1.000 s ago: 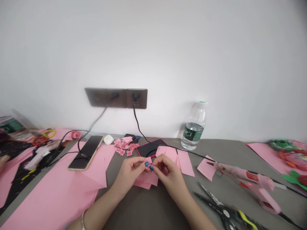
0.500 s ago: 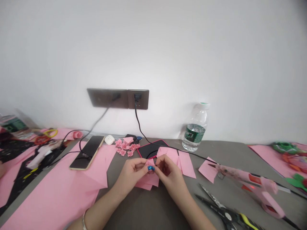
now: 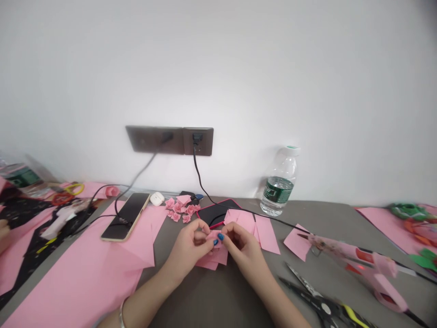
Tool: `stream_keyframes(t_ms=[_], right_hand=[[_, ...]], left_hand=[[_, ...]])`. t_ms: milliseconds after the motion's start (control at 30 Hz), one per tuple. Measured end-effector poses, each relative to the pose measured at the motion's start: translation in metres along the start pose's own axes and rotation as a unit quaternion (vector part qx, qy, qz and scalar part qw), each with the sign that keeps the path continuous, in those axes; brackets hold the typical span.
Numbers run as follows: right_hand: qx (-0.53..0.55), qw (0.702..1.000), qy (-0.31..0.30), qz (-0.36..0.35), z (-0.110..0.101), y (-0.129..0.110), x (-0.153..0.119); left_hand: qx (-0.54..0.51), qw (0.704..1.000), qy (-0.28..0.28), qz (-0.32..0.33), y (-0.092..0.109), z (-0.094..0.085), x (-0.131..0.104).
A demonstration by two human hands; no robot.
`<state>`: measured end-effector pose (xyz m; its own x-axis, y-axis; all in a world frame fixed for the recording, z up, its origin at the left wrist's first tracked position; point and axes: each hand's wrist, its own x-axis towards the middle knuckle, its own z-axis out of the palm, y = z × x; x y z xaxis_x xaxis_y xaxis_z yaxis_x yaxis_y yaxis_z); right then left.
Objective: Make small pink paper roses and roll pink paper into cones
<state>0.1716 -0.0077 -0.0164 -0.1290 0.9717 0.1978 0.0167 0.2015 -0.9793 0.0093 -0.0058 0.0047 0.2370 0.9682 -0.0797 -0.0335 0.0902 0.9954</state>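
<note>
Between my two hands is a small folded piece of pink paper (image 3: 214, 234). My left hand (image 3: 191, 248) pinches its left side between thumb and fingers. On the other side my right hand (image 3: 241, 246) pinches it too, thumb beside the left thumb. The exact folds are partly hidden by my fingers. Loose pink paper pieces (image 3: 209, 261) lie on the table just under my hands. Right behind them are a dark red-edged phone (image 3: 215, 212) and more cut pink sheets (image 3: 268, 234). Several finished pink paper roses (image 3: 177, 208) sit beyond my left hand.
At right lie a pink glue gun (image 3: 358, 255) and open scissors (image 3: 317, 300). A water bottle (image 3: 278, 187) stands by the wall. To the left are a phone (image 3: 126, 216), earbud case (image 3: 157, 198) and large pink paper (image 3: 85, 278). A black cable (image 3: 246, 212) crosses behind my hands. Another person's hand (image 3: 4, 234) shows far left.
My thumbs have moved slightly apart on the folded paper, the right one now higher than the left. The view has shifted a little. The other person's hand shows more at the left edge.
</note>
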Motion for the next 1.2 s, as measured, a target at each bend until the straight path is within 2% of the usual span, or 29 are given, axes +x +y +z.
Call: stream_keyframes(t_ms=[267, 500, 867, 967, 1200], right_hand=[[0.067, 0.998, 0.006, 0.009, 0.0004, -0.005, 0.0039], [0.052, 0.998, -0.041, 0.017, 0.0016, -0.0044, 0.0004], [0.065, 0.997, -0.025, -0.02, 0.0017, -0.0059, -0.0014], [0.078, 0.996, -0.03, -0.018, 0.0013, -0.0039, -0.0007], [0.089, 0.995, -0.04, 0.004, 0.0004, -0.0023, 0.0009]], left_hand=[[-0.027, 1.0, -0.012, 0.0, 0.0033, -0.0001, 0.0015], [-0.015, 0.999, 0.012, 0.033, 0.0058, -0.0019, 0.0013], [-0.011, 1.0, -0.004, -0.007, 0.0064, -0.0011, -0.0011], [-0.005, 1.0, -0.012, 0.004, 0.006, -0.0021, -0.0007], [-0.013, 0.999, 0.013, 0.035, 0.0007, -0.004, 0.0031]])
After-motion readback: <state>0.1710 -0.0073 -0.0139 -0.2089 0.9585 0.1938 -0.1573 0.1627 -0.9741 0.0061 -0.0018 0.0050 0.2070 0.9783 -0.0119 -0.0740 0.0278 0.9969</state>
